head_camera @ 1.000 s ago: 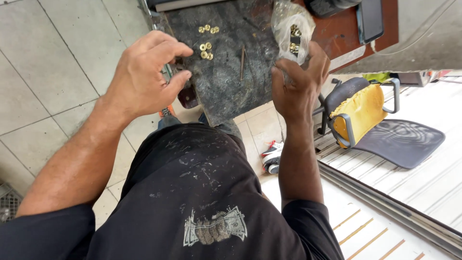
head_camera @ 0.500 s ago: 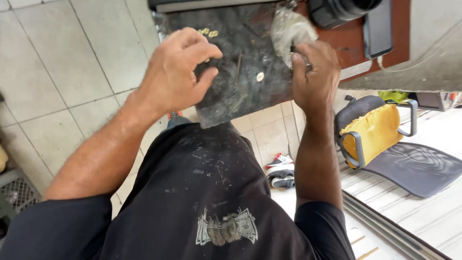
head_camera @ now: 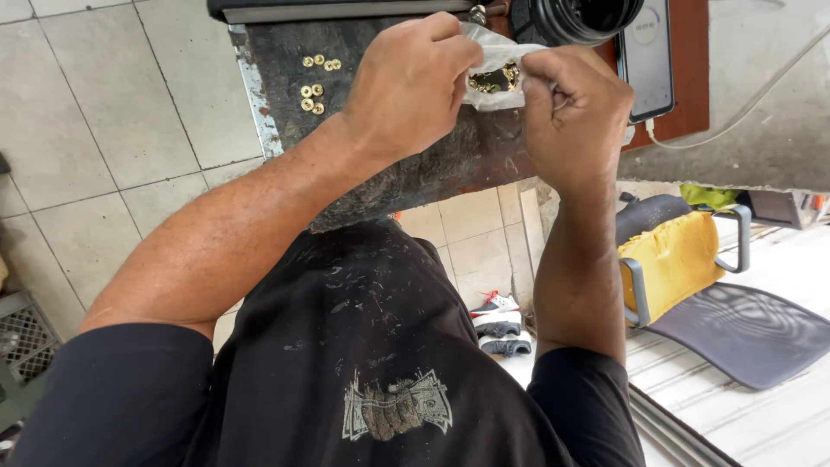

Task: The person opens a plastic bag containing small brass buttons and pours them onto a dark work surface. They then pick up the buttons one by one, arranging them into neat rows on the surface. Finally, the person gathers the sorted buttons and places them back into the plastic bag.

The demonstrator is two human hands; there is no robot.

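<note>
Both hands hold one small clear plastic bag (head_camera: 494, 71) above the dark, worn desk (head_camera: 406, 164). The left hand (head_camera: 413, 82) pinches one edge and the right hand (head_camera: 575, 108) pinches the other, each grip clenched on the plastic. Several small brass nuts show inside the bag, too bunched to count. About seven brass nuts (head_camera: 315, 85) already lie loose on the desk, left of the hands. Judging by this, some are out and more remain bagged.
</note>
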